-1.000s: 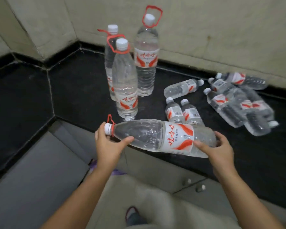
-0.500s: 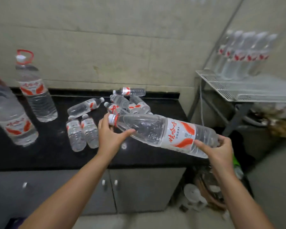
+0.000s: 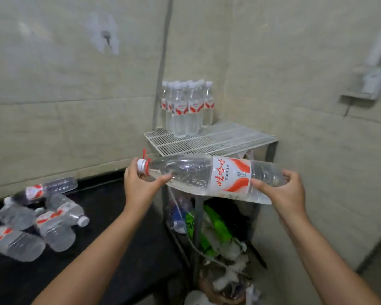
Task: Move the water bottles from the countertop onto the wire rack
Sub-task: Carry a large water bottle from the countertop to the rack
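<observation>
I hold a large clear water bottle (image 3: pixel 209 176) with a red and white label sideways in both hands, just in front of and slightly below the wire rack (image 3: pixel 209 140). My left hand (image 3: pixel 141 186) grips its neck below the white cap and red carry ring. My right hand (image 3: pixel 284 190) grips its base end. Several small bottles (image 3: pixel 186 108) stand upright in a cluster at the rack's back left corner. More small bottles (image 3: pixel 44 219) lie on their sides on the black countertop (image 3: pixel 110 208) at the left.
Beige tiled walls meet in a corner behind the rack. Under the rack lies clutter: green and white bags (image 3: pixel 209 230) and plastic items. A grey fixture (image 3: pixel 367 83) hangs on the right wall. The rack's front and right wire surface is bare.
My view has swung right, from the countertop to the rack. The large bottle, held in both hands, has travelled with me and now sits in front of the rack's front edge.
</observation>
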The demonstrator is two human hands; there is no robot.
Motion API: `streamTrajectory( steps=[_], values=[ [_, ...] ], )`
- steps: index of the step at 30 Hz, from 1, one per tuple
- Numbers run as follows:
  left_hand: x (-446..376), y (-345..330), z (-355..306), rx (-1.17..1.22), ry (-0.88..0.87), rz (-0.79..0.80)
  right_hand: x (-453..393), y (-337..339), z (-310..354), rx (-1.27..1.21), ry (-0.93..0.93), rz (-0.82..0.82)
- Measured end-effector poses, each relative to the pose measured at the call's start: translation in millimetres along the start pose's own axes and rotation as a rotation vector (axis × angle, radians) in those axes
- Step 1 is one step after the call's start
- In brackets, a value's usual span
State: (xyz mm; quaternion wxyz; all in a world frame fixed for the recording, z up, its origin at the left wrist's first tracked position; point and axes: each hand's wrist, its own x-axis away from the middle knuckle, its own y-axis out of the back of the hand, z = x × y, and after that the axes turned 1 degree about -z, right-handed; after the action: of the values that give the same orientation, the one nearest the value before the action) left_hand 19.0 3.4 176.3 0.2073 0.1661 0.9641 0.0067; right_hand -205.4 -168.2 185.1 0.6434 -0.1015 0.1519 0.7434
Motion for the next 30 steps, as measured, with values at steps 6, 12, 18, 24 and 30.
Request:
streamTrajectory(
  steps=[6,12,18,24,30],
  values=[
    [-76.0,-119.0,-4.5,0.075,-0.028,0.089,-131.3,5.4,-5.1,0.087,0.055,-0.054],
    [-147.4,-197.1,-20.0,0.076,-0.107,0.105,-231.9,-6.4,-24.5,0.146,0.087,-0.027],
    [-207.0,-244.1,-37.5,-0.123,-0.297,0.073,-309.9,-50.1,-54.9,0.152,0.042,0.193],
    [-253.8,-284.7,-57.4,-0.369,-0.486,-0.039,-396.1,-109.1,-87.5,0.140,-0.044,0.522],
    [-291.9,-317.0,-81.0,-0.610,-0.547,-0.001,-438.2,-159.0,-107.9,0.179,-0.106,0.691]
  ],
)
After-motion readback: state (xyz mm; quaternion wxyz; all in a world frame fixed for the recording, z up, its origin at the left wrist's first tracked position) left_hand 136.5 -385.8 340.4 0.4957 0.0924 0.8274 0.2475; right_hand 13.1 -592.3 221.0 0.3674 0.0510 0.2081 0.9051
